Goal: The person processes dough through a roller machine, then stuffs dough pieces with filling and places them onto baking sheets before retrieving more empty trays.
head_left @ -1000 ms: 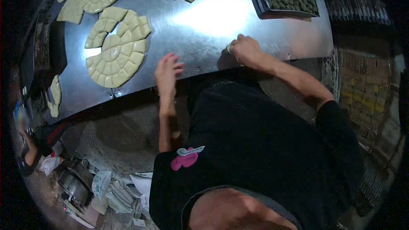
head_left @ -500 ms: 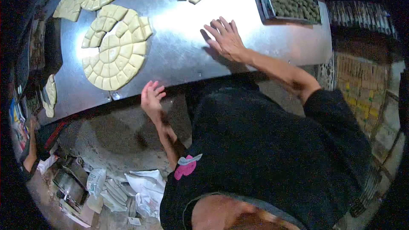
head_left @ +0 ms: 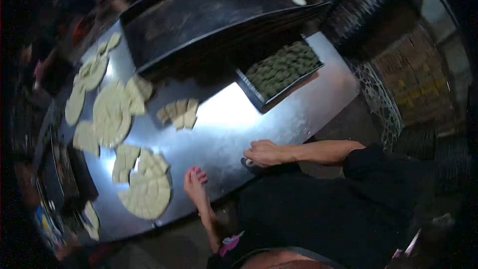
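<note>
My right hand (head_left: pixel 264 153) is low over the front part of the steel table (head_left: pixel 214 142), its fingers curled closed. A small pale spot shows under its fingertips, too blurred to name. My left hand (head_left: pixel 195 182) hovers by the table's front edge, fingers loosely bent and a little apart, with nothing visible in it. To its left lies a round slab of pale dough (head_left: pixel 147 197) cut into pieces, with some pieces parted at its upper side. Farther back are another cut dough round (head_left: pixel 112 114) and a small group of dough pieces (head_left: pixel 179 113).
A metal tray (head_left: pixel 251 89) holding many greenish balls (head_left: pixel 284 69) stands on the right side of the table. Behind is a large dark, flat-bottomed trough (head_left: pixel 214 12). Narrow dough strips (head_left: pixel 91 221) lie at the left edge. Other people are at the far left, blurred.
The view has swung, bringing the dark trough and more dough into sight. My right hand has gone from spread fingers to curled ones. My left hand remains near the front edge.
</note>
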`<state>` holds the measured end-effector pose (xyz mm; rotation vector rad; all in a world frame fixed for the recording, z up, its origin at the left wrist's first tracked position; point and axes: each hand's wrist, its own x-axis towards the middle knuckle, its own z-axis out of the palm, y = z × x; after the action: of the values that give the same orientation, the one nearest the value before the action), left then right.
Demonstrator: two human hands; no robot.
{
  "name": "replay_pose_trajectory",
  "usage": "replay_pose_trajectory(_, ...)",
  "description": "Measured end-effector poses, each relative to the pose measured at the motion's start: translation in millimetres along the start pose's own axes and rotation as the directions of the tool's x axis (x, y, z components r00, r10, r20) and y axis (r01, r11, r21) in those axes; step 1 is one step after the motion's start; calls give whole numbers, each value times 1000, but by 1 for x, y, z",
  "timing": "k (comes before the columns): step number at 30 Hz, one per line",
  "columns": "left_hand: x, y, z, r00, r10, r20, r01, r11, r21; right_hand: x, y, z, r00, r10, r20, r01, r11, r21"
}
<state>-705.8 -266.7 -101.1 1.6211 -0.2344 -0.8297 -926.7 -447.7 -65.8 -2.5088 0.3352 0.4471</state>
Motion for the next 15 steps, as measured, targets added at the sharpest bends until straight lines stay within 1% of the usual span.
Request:
replay_pose_trajectory(1, 2, 1, 10, 1000, 0, 31, -1, 1000, 14, -10, 15, -10, 999, 30, -32, -30, 1000, -7)
replay_pose_trajectory(2, 3, 0, 20, 998, 17, 62, -18, 1000, 17, -23, 31, -19, 989, 123, -83, -109, 981, 159)
replay_pose_trajectory(3, 3, -1, 29, 997, 25, 70, -27, 999, 21, -32, 45, -29, 970, 213, -117, -164, 930, 328)
replay_pose_trajectory(4, 3, 1, 39, 997, 27, 70, -29, 999, 20, -45, 56, -66, 938, 333, -95, -260, 858, 443)
replay_pose_trajectory(5, 2, 8, 50, 996, -19, 82, 16, 999, 37, -54, 89, -86, 895, 363, -259, -180, 826, 534)
replay_pose_trajectory(6, 1, 14, 64, 996, -14, 88, 10, 999, 42, -73, 105, -131, 791, 335, -513, -60, 876, 479)
replay_pose_trajectory(7, 0, 21, 79, 996, -3, 86, -1, 999, 50, -88, 129, -172, 675, 383, -631, -127, 902, 412)
replay_pose_trajectory(8, -2, 26, 91, 997, 7, 79, -11, 998, 61, -95, 171, -206, 537, 292, -792, -49, 948, 316)
replay_pose_trajectory(9, -2, 33, 103, 997, 11, 73, -16, 997, 70, -106, 201, -244, 475, 382, -793, 6, 900, 437)
replay_pose_trajectory(10, -3, 39, 115, 996, 6, 88, -14, 996, 93, -112, 231, -280, 441, 364, -820, -80, 926, 368)
replay_pose_trajectory(12, -5, 45, 131, 996, 5, 86, -15, 992, 123, -103, 299, -326, 333, 420, -844, -217, 905, 365)
replay_pose_trajectory(14, -8, 47, 144, 991, 42, 125, -62, 985, 164, -87, 327, -352, 240, 423, -874, -457, 843, 283)
replay_pose_trajectory(15, -12, 47, 149, 993, 44, 107, -62, 984, 168, -76, 343, -356, 272, 475, -837, -484, 819, 307)
